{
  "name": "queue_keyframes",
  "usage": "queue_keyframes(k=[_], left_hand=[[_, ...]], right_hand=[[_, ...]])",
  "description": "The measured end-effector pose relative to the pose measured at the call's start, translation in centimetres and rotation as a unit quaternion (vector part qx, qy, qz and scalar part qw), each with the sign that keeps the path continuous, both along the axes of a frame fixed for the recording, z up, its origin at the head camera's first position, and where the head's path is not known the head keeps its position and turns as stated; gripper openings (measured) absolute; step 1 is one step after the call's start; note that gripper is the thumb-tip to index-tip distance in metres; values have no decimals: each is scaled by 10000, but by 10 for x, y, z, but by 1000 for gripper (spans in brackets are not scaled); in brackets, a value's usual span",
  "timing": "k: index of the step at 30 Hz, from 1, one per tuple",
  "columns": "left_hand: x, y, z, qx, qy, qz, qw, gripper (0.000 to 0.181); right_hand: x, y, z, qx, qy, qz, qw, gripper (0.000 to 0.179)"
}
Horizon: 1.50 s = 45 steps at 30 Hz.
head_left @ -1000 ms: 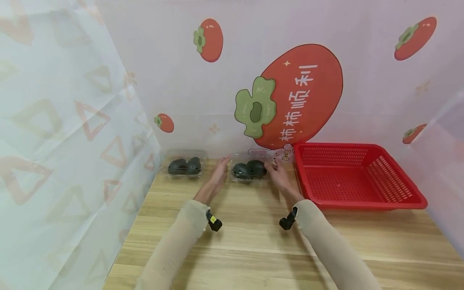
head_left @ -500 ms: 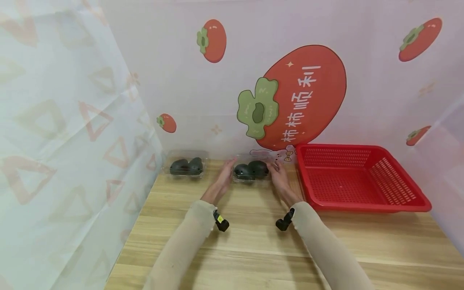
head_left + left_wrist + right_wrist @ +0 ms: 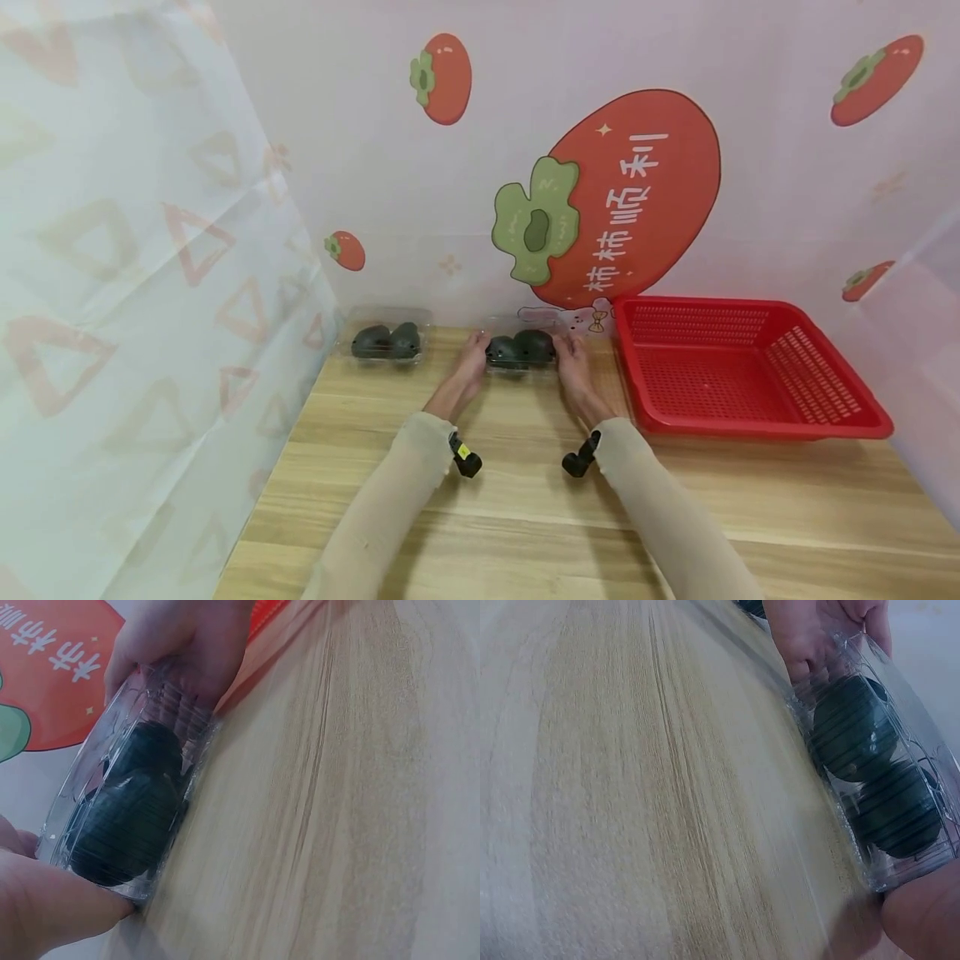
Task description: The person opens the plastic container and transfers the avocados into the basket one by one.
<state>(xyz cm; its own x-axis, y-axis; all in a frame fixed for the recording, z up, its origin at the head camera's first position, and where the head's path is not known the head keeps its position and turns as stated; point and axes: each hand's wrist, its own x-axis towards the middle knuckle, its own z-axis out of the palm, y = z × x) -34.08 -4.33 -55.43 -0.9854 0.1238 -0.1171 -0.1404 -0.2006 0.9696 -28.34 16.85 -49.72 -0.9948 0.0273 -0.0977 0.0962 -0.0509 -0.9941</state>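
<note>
Technician: State the surface and the room.

Inspector: The bench [image 3: 510,542] has a light wood-grain top. A pale back wall [image 3: 375,167] with printed red fruit drawings stands behind it; a whitish left wall [image 3: 150,333] with faded triangle outlines adjoins. A red perforated basket [image 3: 772,431] sits on the bench at the right. A second container [image 3: 386,314], clear and loaded with dark green rounded items, sits at the left near the back wall.

Technician: State the change from one second ago.

Inspector: The left hand [image 3: 471,360] has gone from straight fingers beside the held container [image 3: 97,769] to a grip on its left end. The two wrists are nearer each other. The basket and the second container stay in place.

Technician: State the pose of each hand.

Inspector: Both forearms reach forward and converge. The left hand and the right hand [image 3: 573,367] face each other, gripping opposite short ends of the held container. This clear box, with dark green contents [image 3: 537,346], is between them, near the back wall, left of the basket. Whether its base touches the bench cannot be told.
</note>
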Motion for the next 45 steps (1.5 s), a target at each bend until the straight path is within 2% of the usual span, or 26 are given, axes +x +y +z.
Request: queue_keyframes(k=[2,3,5,8,9,13,21,26,35,39,42,45], left_hand=[[-8,2,-9,-37,-6,70,10000,45],[-9,4,-8,-8,-5,75,10000,45],[8,8,21,-72,-341,98,9993,49],[23,9,41,58,-423,-4,9991,54],[26,9,45,118,-460,-40,9989,55],[27,10,46,316,-588,-99,9977,57],[32,15,49,532,-613,-26,9967,60],[38,13,52,478,-634,-34,9968,62],[48,8,57,543,-573,-72,9969,59],[53,6,59,579,-526,-143,9968,58],[58,3,60,612,-519,-233,9965,59],[64,0,61,569,-490,-316,9967,61]], right_hand=[[-4,-1,-8,33,48,-43,10000,63],[-6,-1,-12,74,85,-62,9999,63],[-8,-1,-18,125,178,-113,9997,62],[-10,-2,-23,185,257,-153,9994,61],[-10,-2,-24,186,270,-163,9993,61],[-9,0,-23,155,266,-192,9993,61],[-5,3,-18,-40,172,-257,9995,60],[2,1,-13,-113,167,-156,9997,60],[18,-4,-7,331,88,-176,9993,65],[24,-2,-4,499,138,-62,9986,65],[34,-4,12,552,43,109,9984,65],[40,-5,13,676,53,186,9975,66]])
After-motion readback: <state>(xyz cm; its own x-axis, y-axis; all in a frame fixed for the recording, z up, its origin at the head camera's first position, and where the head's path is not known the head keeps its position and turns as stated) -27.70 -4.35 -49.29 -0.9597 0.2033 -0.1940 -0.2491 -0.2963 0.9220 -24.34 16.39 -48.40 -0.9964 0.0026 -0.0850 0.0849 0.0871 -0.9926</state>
